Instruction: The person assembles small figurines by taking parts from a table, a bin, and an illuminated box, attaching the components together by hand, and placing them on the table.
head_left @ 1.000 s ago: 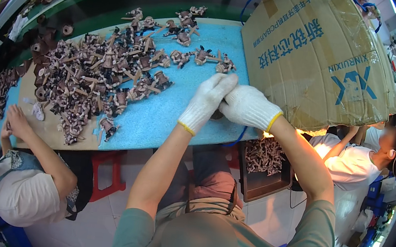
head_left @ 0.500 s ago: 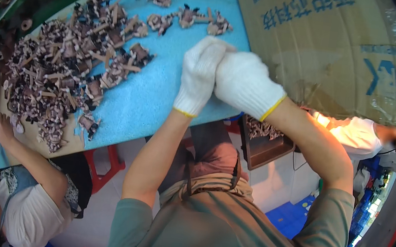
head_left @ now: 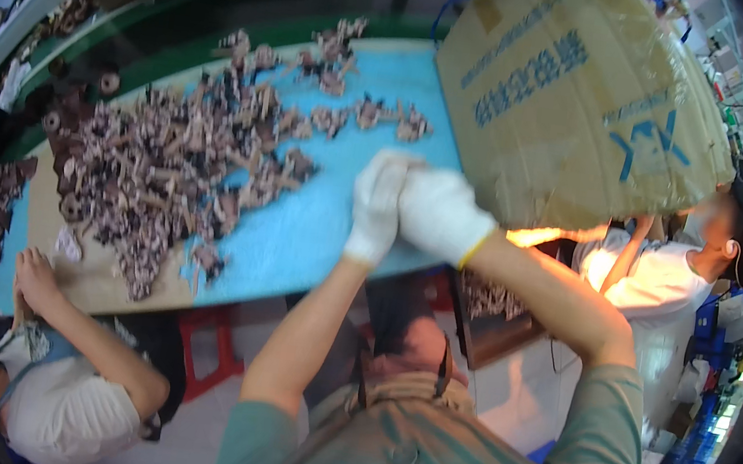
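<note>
Head view: the left hand and right hand, both in white gloves, are pressed together over the near edge of the blue table; whether anything is pinched between them cannot be told. A heap of small brownish parts is spread to their left. A large cardboard box is seen just right of them.

- Both gloved hands, left hand and right hand, meet above the blue table.
- A heap of small brownish parts lies left of them (blurred).
- A cardboard box stands just right.
</note>
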Motion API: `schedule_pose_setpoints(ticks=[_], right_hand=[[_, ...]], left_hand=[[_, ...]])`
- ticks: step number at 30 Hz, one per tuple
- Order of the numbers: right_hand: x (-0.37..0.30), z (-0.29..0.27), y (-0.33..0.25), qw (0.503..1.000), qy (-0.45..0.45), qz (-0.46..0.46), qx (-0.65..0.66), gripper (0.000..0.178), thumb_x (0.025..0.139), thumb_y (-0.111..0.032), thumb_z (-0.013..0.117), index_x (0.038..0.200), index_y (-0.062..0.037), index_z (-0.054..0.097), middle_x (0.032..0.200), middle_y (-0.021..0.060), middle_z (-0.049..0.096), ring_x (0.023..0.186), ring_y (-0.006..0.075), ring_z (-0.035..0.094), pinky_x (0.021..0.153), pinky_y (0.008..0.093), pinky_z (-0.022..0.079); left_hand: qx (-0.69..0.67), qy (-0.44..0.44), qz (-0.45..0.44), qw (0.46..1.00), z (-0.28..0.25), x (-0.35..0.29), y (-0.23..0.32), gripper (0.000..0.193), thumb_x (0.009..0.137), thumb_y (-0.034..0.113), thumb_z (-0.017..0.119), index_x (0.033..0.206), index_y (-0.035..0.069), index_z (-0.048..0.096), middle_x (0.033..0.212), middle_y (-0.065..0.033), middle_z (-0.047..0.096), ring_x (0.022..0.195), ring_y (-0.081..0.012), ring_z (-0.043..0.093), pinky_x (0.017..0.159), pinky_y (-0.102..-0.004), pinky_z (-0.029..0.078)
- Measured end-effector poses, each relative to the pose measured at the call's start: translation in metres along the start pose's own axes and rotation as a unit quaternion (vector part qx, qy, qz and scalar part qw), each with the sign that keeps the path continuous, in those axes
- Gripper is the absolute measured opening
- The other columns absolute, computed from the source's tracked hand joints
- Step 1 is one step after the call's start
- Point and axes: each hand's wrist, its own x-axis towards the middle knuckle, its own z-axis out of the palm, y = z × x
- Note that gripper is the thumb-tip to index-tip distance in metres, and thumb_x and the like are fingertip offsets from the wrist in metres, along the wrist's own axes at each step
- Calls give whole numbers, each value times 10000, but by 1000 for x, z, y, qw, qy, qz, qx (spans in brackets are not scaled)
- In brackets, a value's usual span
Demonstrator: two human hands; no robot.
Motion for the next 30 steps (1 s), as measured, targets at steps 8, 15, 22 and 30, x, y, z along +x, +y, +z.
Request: schedule_pose_setpoints(ticks=[8, 15, 22, 30], right_hand=[[-6, -3, 1, 960, 0, 152, 236, 351, 1015, -362, 599, 1119, -37, 683, 979, 217, 770, 875, 438, 755, 809, 535, 598], [-49, -40, -5, 796, 21, 244, 554, 475, 1062, -460, 575, 1155, 1, 646, 995, 246, 755, 965, 435, 734, 874, 491, 563], [-83, -10, -22, 849, 206, 112, 473, 307, 1099, -316, 556, 1179, -28, 625, 921, 202, 720, 820, 375, 717, 734, 445, 579], [-84, -30, -39, 555, -43, 297, 775, 422, 1099, -412, 546, 1207, -8, 596, 829, 85, 658, 636, 143, 621, 603, 341, 521]], left_hand=[[146, -15, -11, 989, -10, -9, 29, 432, 1110, 369, 526, 1244, 2, 708, 1051, -129, 747, 1057, -212, 680, 891, -342, 549], [-49, -98, -372, 922, -45, -39, 58, 666, 1127, 581, 444, 1207, -34, 686, 950, -192, 742, 774, -227, 734, 627, -317, 574], [26, -191, -333, 923, -15, -73, 86, 589, 1120, 601, 453, 1020, 61, 668, 795, -95, 712, 694, -205, 718, 564, -327, 516], [491, -171, -2, 854, -21, -86, 90, 472, 1134, 452, 489, 1060, 18, 657, 814, -163, 720, 712, -355, 723, 665, -456, 564]])
